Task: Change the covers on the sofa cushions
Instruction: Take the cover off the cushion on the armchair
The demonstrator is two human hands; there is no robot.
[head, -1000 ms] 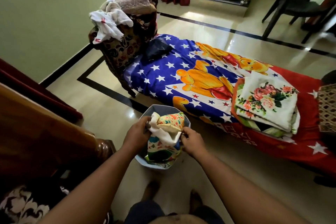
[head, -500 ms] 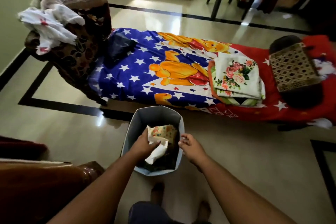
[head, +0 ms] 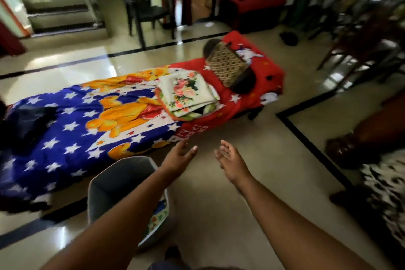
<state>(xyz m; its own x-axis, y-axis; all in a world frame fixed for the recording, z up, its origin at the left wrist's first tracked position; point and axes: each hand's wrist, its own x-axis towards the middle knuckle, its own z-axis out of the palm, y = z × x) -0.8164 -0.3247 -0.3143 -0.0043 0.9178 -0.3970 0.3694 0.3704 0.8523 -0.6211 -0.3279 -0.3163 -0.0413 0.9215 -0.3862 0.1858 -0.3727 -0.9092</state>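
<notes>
Both our hands are rising out of the grey bin (head: pixel 114 184) now, where half a second ago the left hand (head: pixel 178 156) was pushing a bundled old cover down into it; that patterned cloth (head: pixel 158 217) is lying inside against the bin's right wall, only partly in view. We are swinging our view to the right, so the low bed (head: pixel 65 138) with its star-and-bear sheet is sliding off to the left. The left hand's fingers are straight and loosely spread, holding nothing; the right hand (head: pixel 231 161) is hovering palm-up just beside it, fingers relaxed and slightly parted, also holding nothing.

We are judging the next thing to take as the folded floral covers (head: pixel 186 92), stacked on the bed's red end, beside the woven-patterned cushion (head: pixel 225 66). They are looking light, soft and floppy, not fragile, and likely to unfold if lifted by one corner. We are thinking it best to slide flat fingers under the stack's near edge and pinch the top layer along its fold. The cushion is probably light and squashy, easiest gripped by its two sides.
</notes>
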